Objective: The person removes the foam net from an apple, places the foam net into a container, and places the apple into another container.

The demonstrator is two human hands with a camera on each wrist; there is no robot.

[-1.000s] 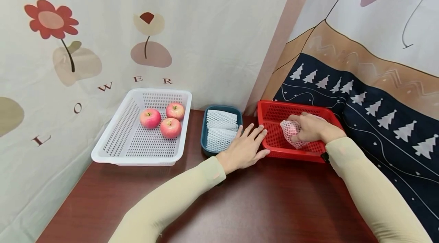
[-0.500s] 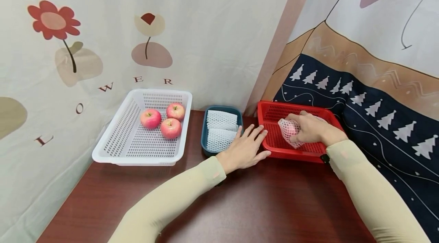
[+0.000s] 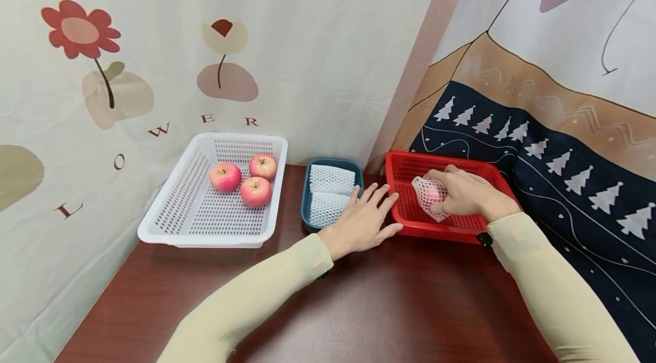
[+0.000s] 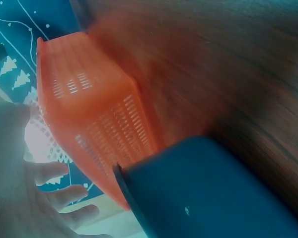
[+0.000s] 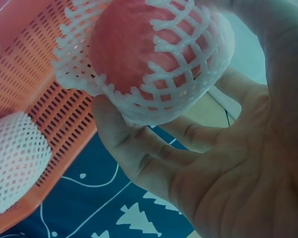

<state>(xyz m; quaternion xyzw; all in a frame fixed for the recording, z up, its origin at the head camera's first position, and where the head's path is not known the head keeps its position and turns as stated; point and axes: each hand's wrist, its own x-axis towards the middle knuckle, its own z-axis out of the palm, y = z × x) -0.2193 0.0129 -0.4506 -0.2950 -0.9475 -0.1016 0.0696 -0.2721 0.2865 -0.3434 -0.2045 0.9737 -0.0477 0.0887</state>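
Observation:
My right hand [image 3: 461,193] grips an apple [image 3: 435,193] wrapped in a white foam net [image 3: 423,187], over the red basket [image 3: 410,227]. In the right wrist view, fingers curl round the net [image 5: 174,101], and the red apple [image 5: 121,47] shows through its open end. My left hand [image 3: 361,220] has its fingers spread, between the blue box [image 3: 306,198] and the red basket, fingertips at the basket's near left corner. It holds nothing. The left wrist view shows these fingers [image 4: 72,196] above the rims of the red basket [image 4: 97,104] and blue box [image 4: 203,188].
White foam nets [image 3: 332,180] lie stacked in the blue box. A white basket [image 3: 169,203] at the left holds three bare apples [image 3: 225,177]. Another netted fruit [image 5: 17,156] sits in the red basket. Curtains [image 3: 328,55] hang behind the brown table [image 3: 359,306].
The netted apple has shifted slightly left within the red basket, with my right hand round it. My left hand has drawn back slightly left.

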